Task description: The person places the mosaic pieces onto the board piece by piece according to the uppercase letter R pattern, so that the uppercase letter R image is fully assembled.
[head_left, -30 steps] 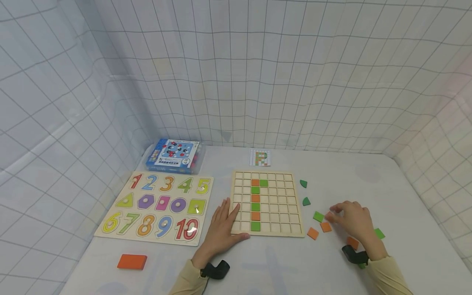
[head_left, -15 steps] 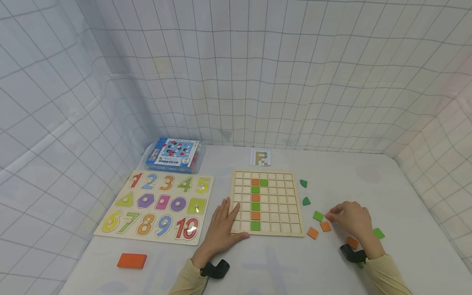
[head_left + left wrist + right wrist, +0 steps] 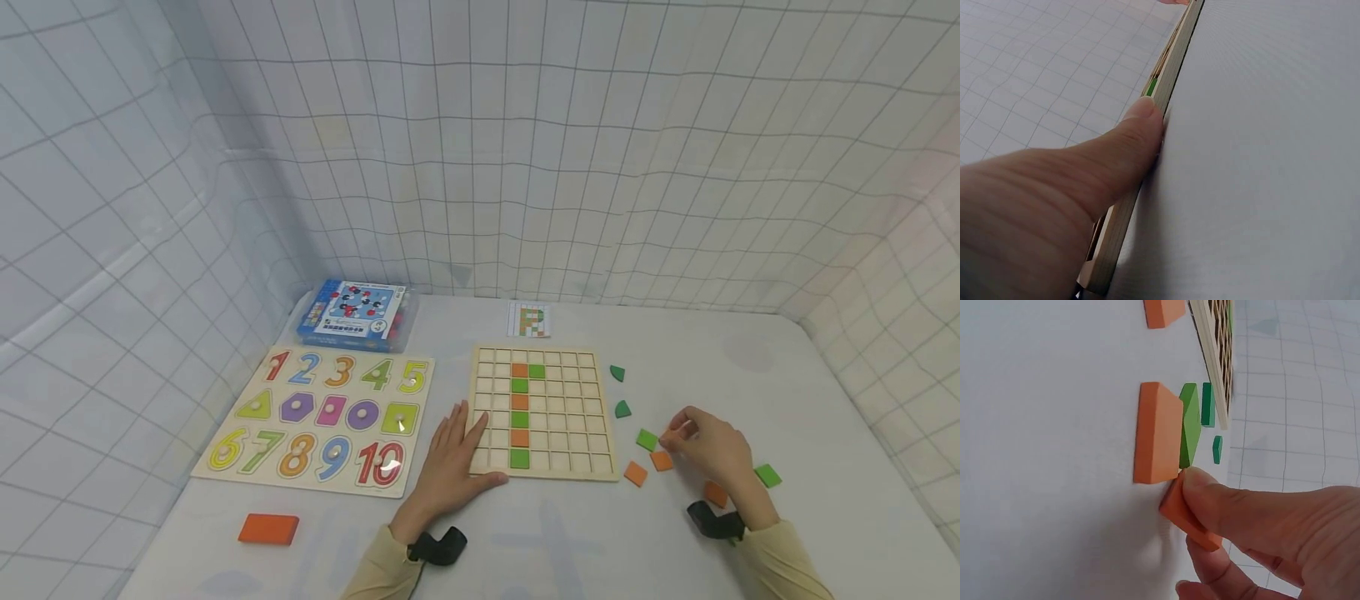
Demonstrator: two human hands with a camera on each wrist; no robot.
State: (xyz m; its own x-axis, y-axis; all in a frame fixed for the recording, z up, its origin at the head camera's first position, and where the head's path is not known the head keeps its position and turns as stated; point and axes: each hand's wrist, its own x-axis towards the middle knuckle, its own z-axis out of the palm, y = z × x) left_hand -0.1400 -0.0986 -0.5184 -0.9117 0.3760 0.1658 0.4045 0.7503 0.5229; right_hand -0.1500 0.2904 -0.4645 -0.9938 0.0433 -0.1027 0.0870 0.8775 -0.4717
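In the head view, a wooden grid board (image 3: pixel 577 417) lies in the middle. One of its columns holds alternating orange and green squares, with a green tile (image 3: pixel 537 372) beside the topmost orange one. My left hand (image 3: pixel 447 467) rests on its lower left corner, fingers spread. The left wrist view shows that thumb (image 3: pixel 1129 140) against the board's near edge. My right hand (image 3: pixel 708 446) pinches an orange square tile (image 3: pixel 1188 515) between thumb and finger, tilted in the right wrist view. Right beside it lie another orange tile (image 3: pixel 1159 434) and a green tile (image 3: pixel 1190 425).
A number puzzle board (image 3: pixel 315 423) lies on the left, with a boxed molecule set (image 3: pixel 356 317) behind it. An orange block (image 3: pixel 268 529) sits at front left. A pattern card (image 3: pixel 528 320) lies behind the grid board. Two dark green quarter-round pieces (image 3: pixel 622 409) lie right of the board.
My right hand has shifted very slightly, its fingers at the orange tile throughout. My left hand stays in place on the board.
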